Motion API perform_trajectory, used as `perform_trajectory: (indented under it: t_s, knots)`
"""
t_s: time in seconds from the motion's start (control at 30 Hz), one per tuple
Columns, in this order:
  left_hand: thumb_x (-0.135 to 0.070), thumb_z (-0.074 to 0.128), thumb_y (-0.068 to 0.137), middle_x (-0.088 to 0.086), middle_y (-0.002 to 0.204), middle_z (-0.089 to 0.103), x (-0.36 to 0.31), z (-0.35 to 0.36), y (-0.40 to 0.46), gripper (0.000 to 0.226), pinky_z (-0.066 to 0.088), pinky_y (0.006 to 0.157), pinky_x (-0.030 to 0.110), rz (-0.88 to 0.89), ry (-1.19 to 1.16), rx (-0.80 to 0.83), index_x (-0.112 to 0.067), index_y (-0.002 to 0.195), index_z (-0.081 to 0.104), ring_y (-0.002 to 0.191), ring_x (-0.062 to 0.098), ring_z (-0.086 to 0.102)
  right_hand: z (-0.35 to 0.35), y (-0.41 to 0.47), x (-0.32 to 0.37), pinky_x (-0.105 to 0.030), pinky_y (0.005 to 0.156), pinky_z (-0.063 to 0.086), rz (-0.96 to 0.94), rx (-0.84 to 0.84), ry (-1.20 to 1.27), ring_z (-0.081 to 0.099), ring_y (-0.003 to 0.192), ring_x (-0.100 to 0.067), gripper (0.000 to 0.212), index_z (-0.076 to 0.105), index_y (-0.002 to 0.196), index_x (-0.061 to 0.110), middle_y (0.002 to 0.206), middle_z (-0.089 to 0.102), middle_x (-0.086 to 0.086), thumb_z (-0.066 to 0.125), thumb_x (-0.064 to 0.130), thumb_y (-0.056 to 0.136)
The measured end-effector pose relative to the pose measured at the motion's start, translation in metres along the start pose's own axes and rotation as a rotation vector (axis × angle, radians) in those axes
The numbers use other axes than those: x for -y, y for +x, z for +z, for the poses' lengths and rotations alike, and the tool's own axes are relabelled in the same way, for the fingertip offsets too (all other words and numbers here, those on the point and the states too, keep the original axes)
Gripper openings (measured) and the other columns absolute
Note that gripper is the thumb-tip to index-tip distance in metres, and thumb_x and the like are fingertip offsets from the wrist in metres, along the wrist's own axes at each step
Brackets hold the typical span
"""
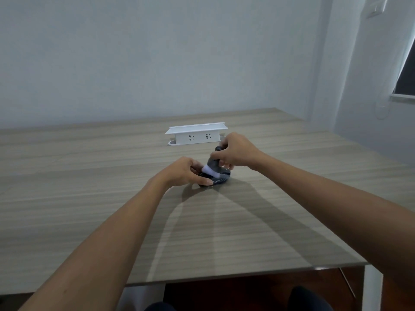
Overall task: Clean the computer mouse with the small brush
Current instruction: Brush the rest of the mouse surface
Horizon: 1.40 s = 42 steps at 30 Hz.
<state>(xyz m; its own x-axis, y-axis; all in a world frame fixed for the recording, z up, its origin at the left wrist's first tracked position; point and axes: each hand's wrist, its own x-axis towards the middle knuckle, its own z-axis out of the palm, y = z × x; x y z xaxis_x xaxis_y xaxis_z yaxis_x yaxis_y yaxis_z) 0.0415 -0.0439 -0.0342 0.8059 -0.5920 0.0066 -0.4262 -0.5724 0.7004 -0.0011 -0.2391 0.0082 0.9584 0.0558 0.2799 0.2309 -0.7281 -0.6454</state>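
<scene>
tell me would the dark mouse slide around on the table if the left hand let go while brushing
Probably: the dark grey computer mouse looks small and light, and the wood-grain table looks smooth. The left hand bracing it suggests brush strokes would push it.

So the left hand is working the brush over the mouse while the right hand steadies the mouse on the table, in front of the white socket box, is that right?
The hands are swapped. In the head view, the right hand grips the brush and works its white bristles over the mouse, while the left hand steadies the mouse on the table, in front of the white socket box.
</scene>
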Motion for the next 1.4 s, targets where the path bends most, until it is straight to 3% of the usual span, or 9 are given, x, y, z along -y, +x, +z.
perform_trajectory:
  t_s: [0.17,0.3,0.4,0.53,0.73,0.9,1.0,1.2,1.4]
  knots:
    - [-0.036,0.090,0.067,-0.004,0.096,0.080,0.002,0.002,0.001,0.046,0.054,0.101,0.038,-0.050,-0.020,-0.070,-0.022,0.109,0.078,0.095,0.013,0.075,-0.016,0.002,-0.017,-0.034,0.048,0.059,0.033,-0.061,-0.112,0.069,0.052,-0.030,0.020,0.070,0.067,-0.008,0.062,0.071,-0.019,0.066,0.007,0.080]
    - [-0.039,0.091,0.065,-0.005,0.096,0.080,0.003,0.001,0.002,0.049,0.054,0.101,0.038,-0.071,-0.018,-0.074,-0.022,0.109,0.078,0.096,0.013,0.075,-0.015,-0.004,-0.019,-0.024,0.041,0.051,-0.010,-0.070,-0.153,0.061,0.044,-0.021,0.026,0.064,0.048,0.007,0.046,0.062,-0.005,0.066,0.005,0.074]
    - [-0.038,0.091,0.064,-0.003,0.096,0.081,0.005,0.001,0.003,0.047,0.054,0.101,0.040,-0.049,-0.027,-0.071,-0.022,0.106,0.079,0.097,0.017,0.075,-0.002,-0.004,-0.004,-0.034,0.044,0.051,-0.112,-0.043,-0.147,0.054,0.044,-0.018,0.024,0.063,0.059,-0.005,0.055,0.066,-0.019,0.069,0.013,0.074]
    - [-0.026,0.090,0.070,0.002,0.097,0.080,0.004,0.002,0.002,0.037,0.054,0.101,0.038,-0.033,-0.063,-0.068,-0.018,0.104,0.080,0.100,0.020,0.075,0.002,-0.001,0.001,-0.029,0.045,0.034,-0.178,-0.008,-0.223,0.038,0.044,-0.018,0.027,0.051,0.055,0.004,0.052,0.048,-0.012,0.067,0.014,0.075]
    - [-0.029,0.089,0.072,0.002,0.097,0.081,0.002,0.003,0.000,0.042,0.055,0.101,0.036,-0.034,-0.058,-0.054,-0.015,0.110,0.078,0.098,0.018,0.076,-0.011,0.001,-0.020,-0.023,0.043,0.022,-0.071,-0.100,-0.336,0.030,0.040,-0.015,0.040,0.036,0.045,0.011,0.032,0.037,-0.001,0.063,0.002,0.073]
    - [-0.031,0.090,0.070,0.002,0.099,0.080,0.003,0.003,0.000,0.044,0.053,0.103,0.038,-0.034,-0.079,-0.064,-0.021,0.111,0.078,0.098,0.016,0.075,0.006,0.005,-0.005,-0.032,0.048,0.033,-0.193,-0.078,-0.282,0.042,0.051,-0.022,0.027,0.055,0.058,-0.005,0.055,0.055,-0.020,0.066,0.015,0.074]
    - [-0.027,0.090,0.070,0.002,0.101,0.080,0.002,0.004,-0.001,0.042,0.053,0.102,0.037,-0.023,-0.091,-0.070,-0.021,0.110,0.079,0.103,0.021,0.074,0.008,0.008,-0.001,-0.032,0.052,0.036,-0.227,-0.058,-0.298,0.048,0.056,-0.025,0.029,0.064,0.068,-0.007,0.065,0.064,-0.022,0.068,0.020,0.076]
    - [-0.025,0.089,0.072,0.002,0.098,0.080,0.001,0.004,0.000,0.043,0.055,0.100,0.035,-0.051,-0.080,-0.063,-0.013,0.111,0.077,0.099,0.018,0.075,-0.009,0.012,-0.022,-0.027,0.046,0.024,-0.149,-0.079,-0.402,0.033,0.049,-0.022,0.042,0.035,0.048,0.011,0.047,0.035,-0.004,0.065,0.011,0.078]
    - [-0.025,0.089,0.072,-0.001,0.099,0.080,0.000,0.003,-0.001,0.045,0.055,0.096,0.027,-0.052,-0.086,-0.054,-0.016,0.114,0.077,0.097,0.014,0.076,0.001,0.012,-0.011,-0.031,0.050,0.035,-0.192,-0.052,-0.261,0.050,0.060,-0.036,0.032,0.065,0.075,-0.011,0.074,0.064,-0.028,0.068,0.020,0.079]
